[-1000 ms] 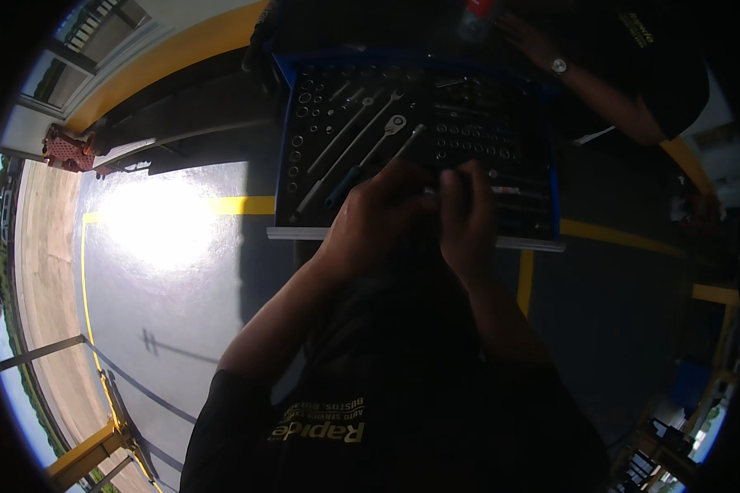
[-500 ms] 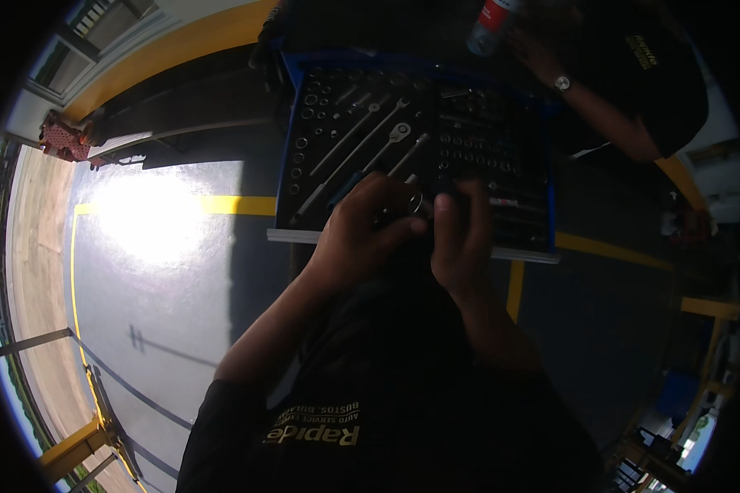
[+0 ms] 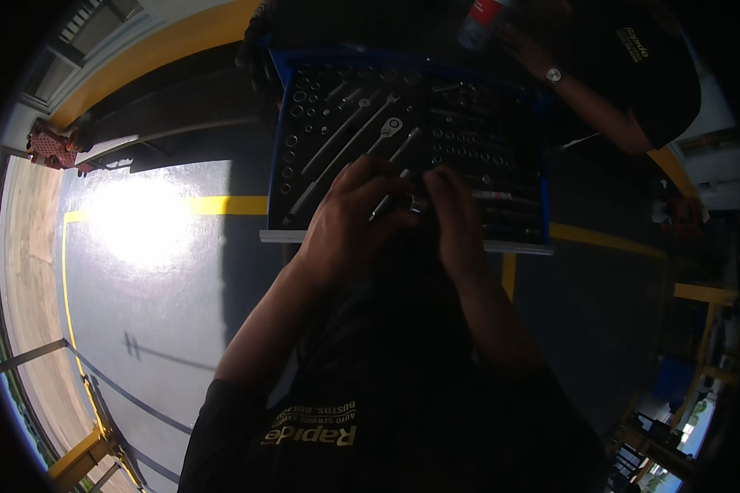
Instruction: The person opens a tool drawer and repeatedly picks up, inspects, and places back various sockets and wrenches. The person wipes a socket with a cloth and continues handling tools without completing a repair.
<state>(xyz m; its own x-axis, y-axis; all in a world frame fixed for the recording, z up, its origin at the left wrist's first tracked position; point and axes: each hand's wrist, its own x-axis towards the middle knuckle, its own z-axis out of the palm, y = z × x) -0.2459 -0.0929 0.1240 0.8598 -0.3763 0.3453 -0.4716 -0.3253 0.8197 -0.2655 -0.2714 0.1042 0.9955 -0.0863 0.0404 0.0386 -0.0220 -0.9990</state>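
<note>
a person's left hand (image 3: pixel 341 218) pinches a small shiny metal piece (image 3: pixel 417 209) between thumb and fingers above the near edge of a pulled-out tool drawer (image 3: pixel 281 236). the right hand (image 3: pixel 459 222) is just beside it, fingers bent; whether they grip or touch the piece cannot be told in the shadow. the piece looks hard and stiff, probably light and sturdy, perhaps slick if oily; its outer wall would offer the surest hold. beyond the hands lie a ratchet (image 3: pixel 392 126) and a column of sockets (image 3: pixel 288 172), while a co-worker's hand (image 3: pixel 524 51) rests near a red-labelled bottle (image 3: pixel 478 23).
</note>
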